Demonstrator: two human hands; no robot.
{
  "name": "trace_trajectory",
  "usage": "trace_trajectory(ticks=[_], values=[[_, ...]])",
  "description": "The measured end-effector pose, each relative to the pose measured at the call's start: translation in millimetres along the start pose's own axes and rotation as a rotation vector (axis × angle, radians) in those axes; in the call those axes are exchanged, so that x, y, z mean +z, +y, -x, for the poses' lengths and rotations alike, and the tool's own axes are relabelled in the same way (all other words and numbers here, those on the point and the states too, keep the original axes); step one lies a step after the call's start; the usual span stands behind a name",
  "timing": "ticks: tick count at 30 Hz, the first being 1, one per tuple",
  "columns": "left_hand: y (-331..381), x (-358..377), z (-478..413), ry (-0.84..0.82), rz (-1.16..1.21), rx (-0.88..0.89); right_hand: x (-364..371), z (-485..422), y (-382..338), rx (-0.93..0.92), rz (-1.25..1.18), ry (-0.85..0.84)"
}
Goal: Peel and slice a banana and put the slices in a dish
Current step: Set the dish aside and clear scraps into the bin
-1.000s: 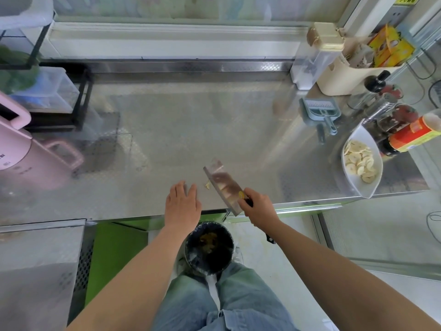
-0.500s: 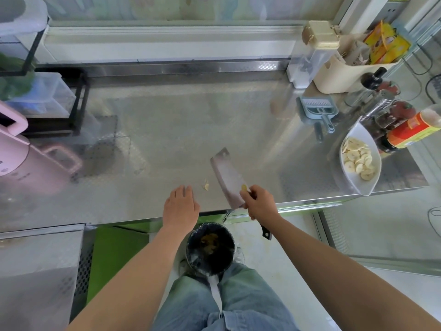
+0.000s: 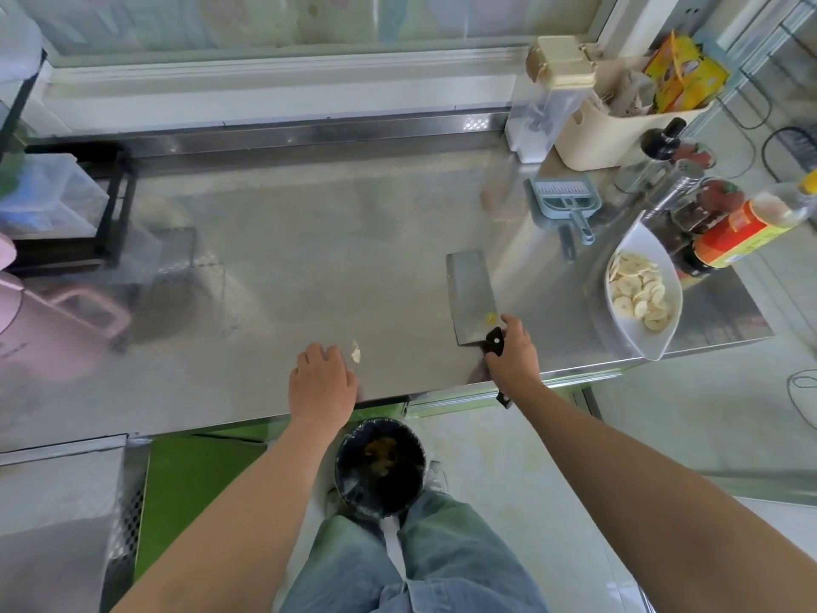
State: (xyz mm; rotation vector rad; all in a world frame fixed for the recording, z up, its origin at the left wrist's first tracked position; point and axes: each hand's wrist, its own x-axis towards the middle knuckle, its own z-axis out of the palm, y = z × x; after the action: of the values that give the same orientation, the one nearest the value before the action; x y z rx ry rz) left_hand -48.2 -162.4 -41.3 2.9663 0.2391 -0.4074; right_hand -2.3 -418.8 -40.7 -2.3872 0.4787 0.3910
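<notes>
My left hand (image 3: 322,382) rests palm-down on the steel counter (image 3: 309,267), fingers relaxed and holding nothing. My right hand (image 3: 515,358) is wrapped round the black handle of the cleaver (image 3: 471,294), whose blade lies flat on the metal and points to 12 o'clock.

One pale scrap of banana (image 3: 356,352) sits just beside my left fingertips, at 1 o'clock from that hand. The banana slices (image 3: 639,289) are in the white dish (image 3: 650,342), well apart at 3 o'clock from the cleaver, near the counter's front edge. The slicing looks finished, so what remains seems to be parking the knife and clearing the scrap.

To do that well, I should slide the cleaver further in before letting go, since its handle overhangs the edge. Then I can sweep the scrap with my flat left hand straight back to 6 o'clock, where the bin (image 3: 341,466) stands below.

By count there is one cleaver, one dish, one loose scrap and one bin. The slices number well over a dozen, overlapped too much for an exact figure. One red-labelled bottle (image 3: 734,232) lies at 2 o'clock among other bottles I cannot count.
</notes>
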Motion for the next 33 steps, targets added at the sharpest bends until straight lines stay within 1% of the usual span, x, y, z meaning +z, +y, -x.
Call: trace_trajectory(ticks=[2,5,8,13,15,18,20,24,27,30,33], values=[[13,-2,-4,0.02,0.02,0.056,-1,1,1,-0.075,0.053,0.014],[45,-2,-8,0.008,0.033,0.209,-9,-5,6,-0.116,0.117,0.039],[78,-1,-12,-0.013,0.054,0.298,-19,-10,11,-0.189,0.252,-0.07],[123,4,-20,-0.011,0.075,0.363,-16,-15,21,-0.237,0.233,-0.195],[134,6,-23,-0.013,0.071,0.379,-12,-20,22,-0.235,0.186,-0.235],[147,8,-29,-0.014,0.067,0.37,-12,-29,14,-0.189,0.148,-0.242],[152,8,-32,-0.013,0.069,0.356,-14,-31,10,-0.176,0.161,-0.235],[150,8,-42,-0.047,0.061,0.341,-10,-26,9,-0.19,0.281,-0.313],[151,8,-48,-0.068,0.061,0.336,-12,-36,8,-0.142,0.258,-0.299],[159,7,-54,-0.081,0.071,0.354,-19,-49,4,-0.182,0.207,-0.254],[170,9,-62,-0.109,0.044,0.372,-28,-59,4,-0.246,0.151,-0.322]])
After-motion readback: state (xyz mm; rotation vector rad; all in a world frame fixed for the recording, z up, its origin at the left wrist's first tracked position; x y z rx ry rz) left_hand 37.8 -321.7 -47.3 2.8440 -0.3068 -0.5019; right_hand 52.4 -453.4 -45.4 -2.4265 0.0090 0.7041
